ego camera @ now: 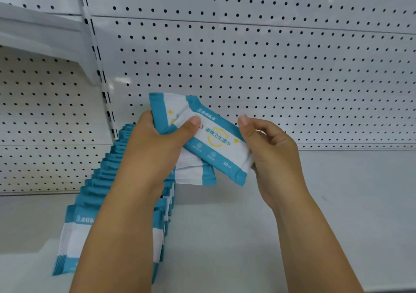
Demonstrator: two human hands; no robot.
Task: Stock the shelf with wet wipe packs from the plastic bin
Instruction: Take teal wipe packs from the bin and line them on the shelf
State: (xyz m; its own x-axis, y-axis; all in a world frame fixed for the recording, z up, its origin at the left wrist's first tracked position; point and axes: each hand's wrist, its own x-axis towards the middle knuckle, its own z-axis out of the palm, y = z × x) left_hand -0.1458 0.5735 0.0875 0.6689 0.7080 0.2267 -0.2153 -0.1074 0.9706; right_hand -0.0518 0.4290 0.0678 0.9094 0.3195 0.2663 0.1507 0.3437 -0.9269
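Above the white shelf (292,214), my left hand (155,148) grips a small bunch of blue-and-white wet wipe packs (180,112), thumb pressed on the front one. My right hand (270,153) pinches the right end of the front pack (220,148), which is fanned out and tilted down to the right. A row of several upright packs (94,193) stands on the shelf at the left, running back to the pegboard, partly hidden by my left forearm. The plastic bin is not in view.
White pegboard (270,67) forms the back wall. A slotted upright (101,76) divides it from the neighbouring bay at the left, where a higher shelf (40,31) juts out. Bare shelf surface lies to the right of the row.
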